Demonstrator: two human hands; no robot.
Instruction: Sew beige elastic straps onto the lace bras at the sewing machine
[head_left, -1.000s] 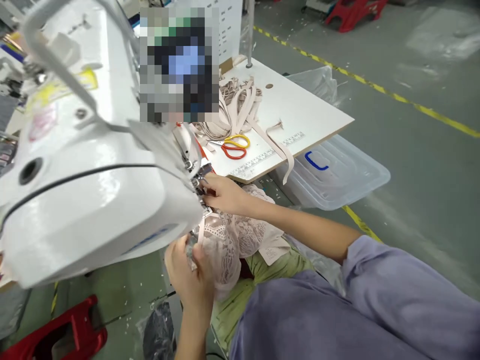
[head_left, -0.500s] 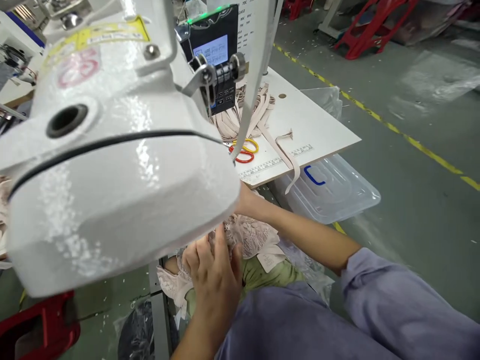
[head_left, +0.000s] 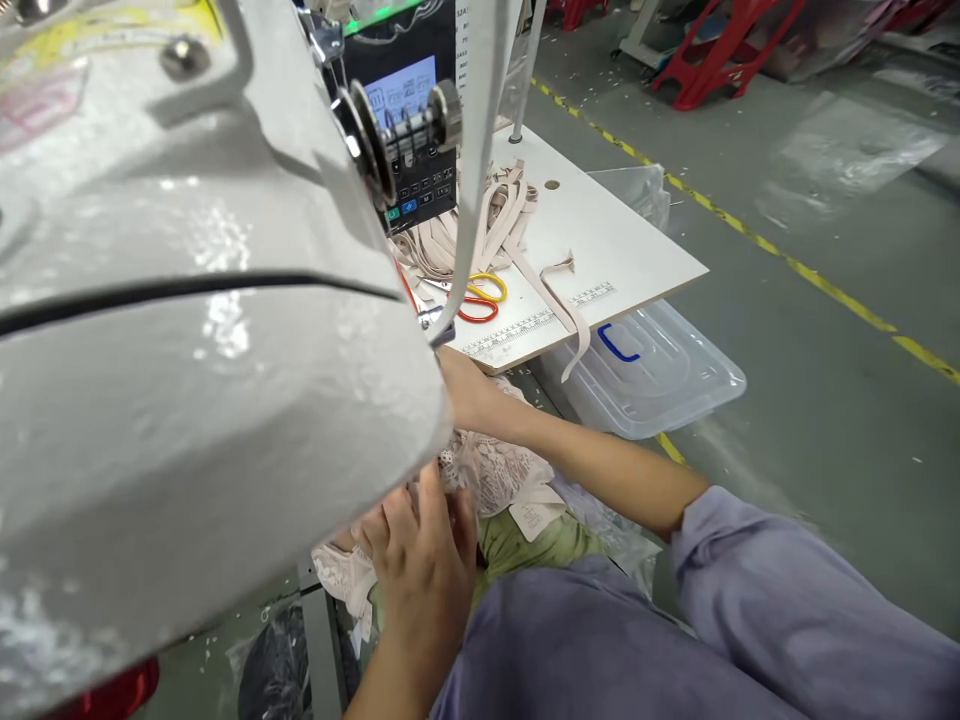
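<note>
A pale pink lace garment [head_left: 504,480] with a white label [head_left: 537,512] lies over my lap, below the white sewing machine head [head_left: 225,430]. My left hand [head_left: 426,548] is on the lace, fingers bent forward and thumb to the right, with fabric between thumb and forefinger. Its fingertips are partly covered by the lace and the machine. Farther forward, my right hand [head_left: 474,394] reaches in beside the machine's end. The machine head hides its fingers, so what they hold does not show.
On the white tabletop [head_left: 630,240] lie pale fabric straps [head_left: 502,215] and red-and-yellow-handled scissors [head_left: 480,298]. A control panel [head_left: 412,130] stands behind the machine. Under the table's edge is a clear lidded plastic box [head_left: 675,370]. A red stool [head_left: 727,55] stands on the floor beyond.
The view has shifted, so the machine head appears larger and farther left. Both hands remain at the lace in nearly the same places.
</note>
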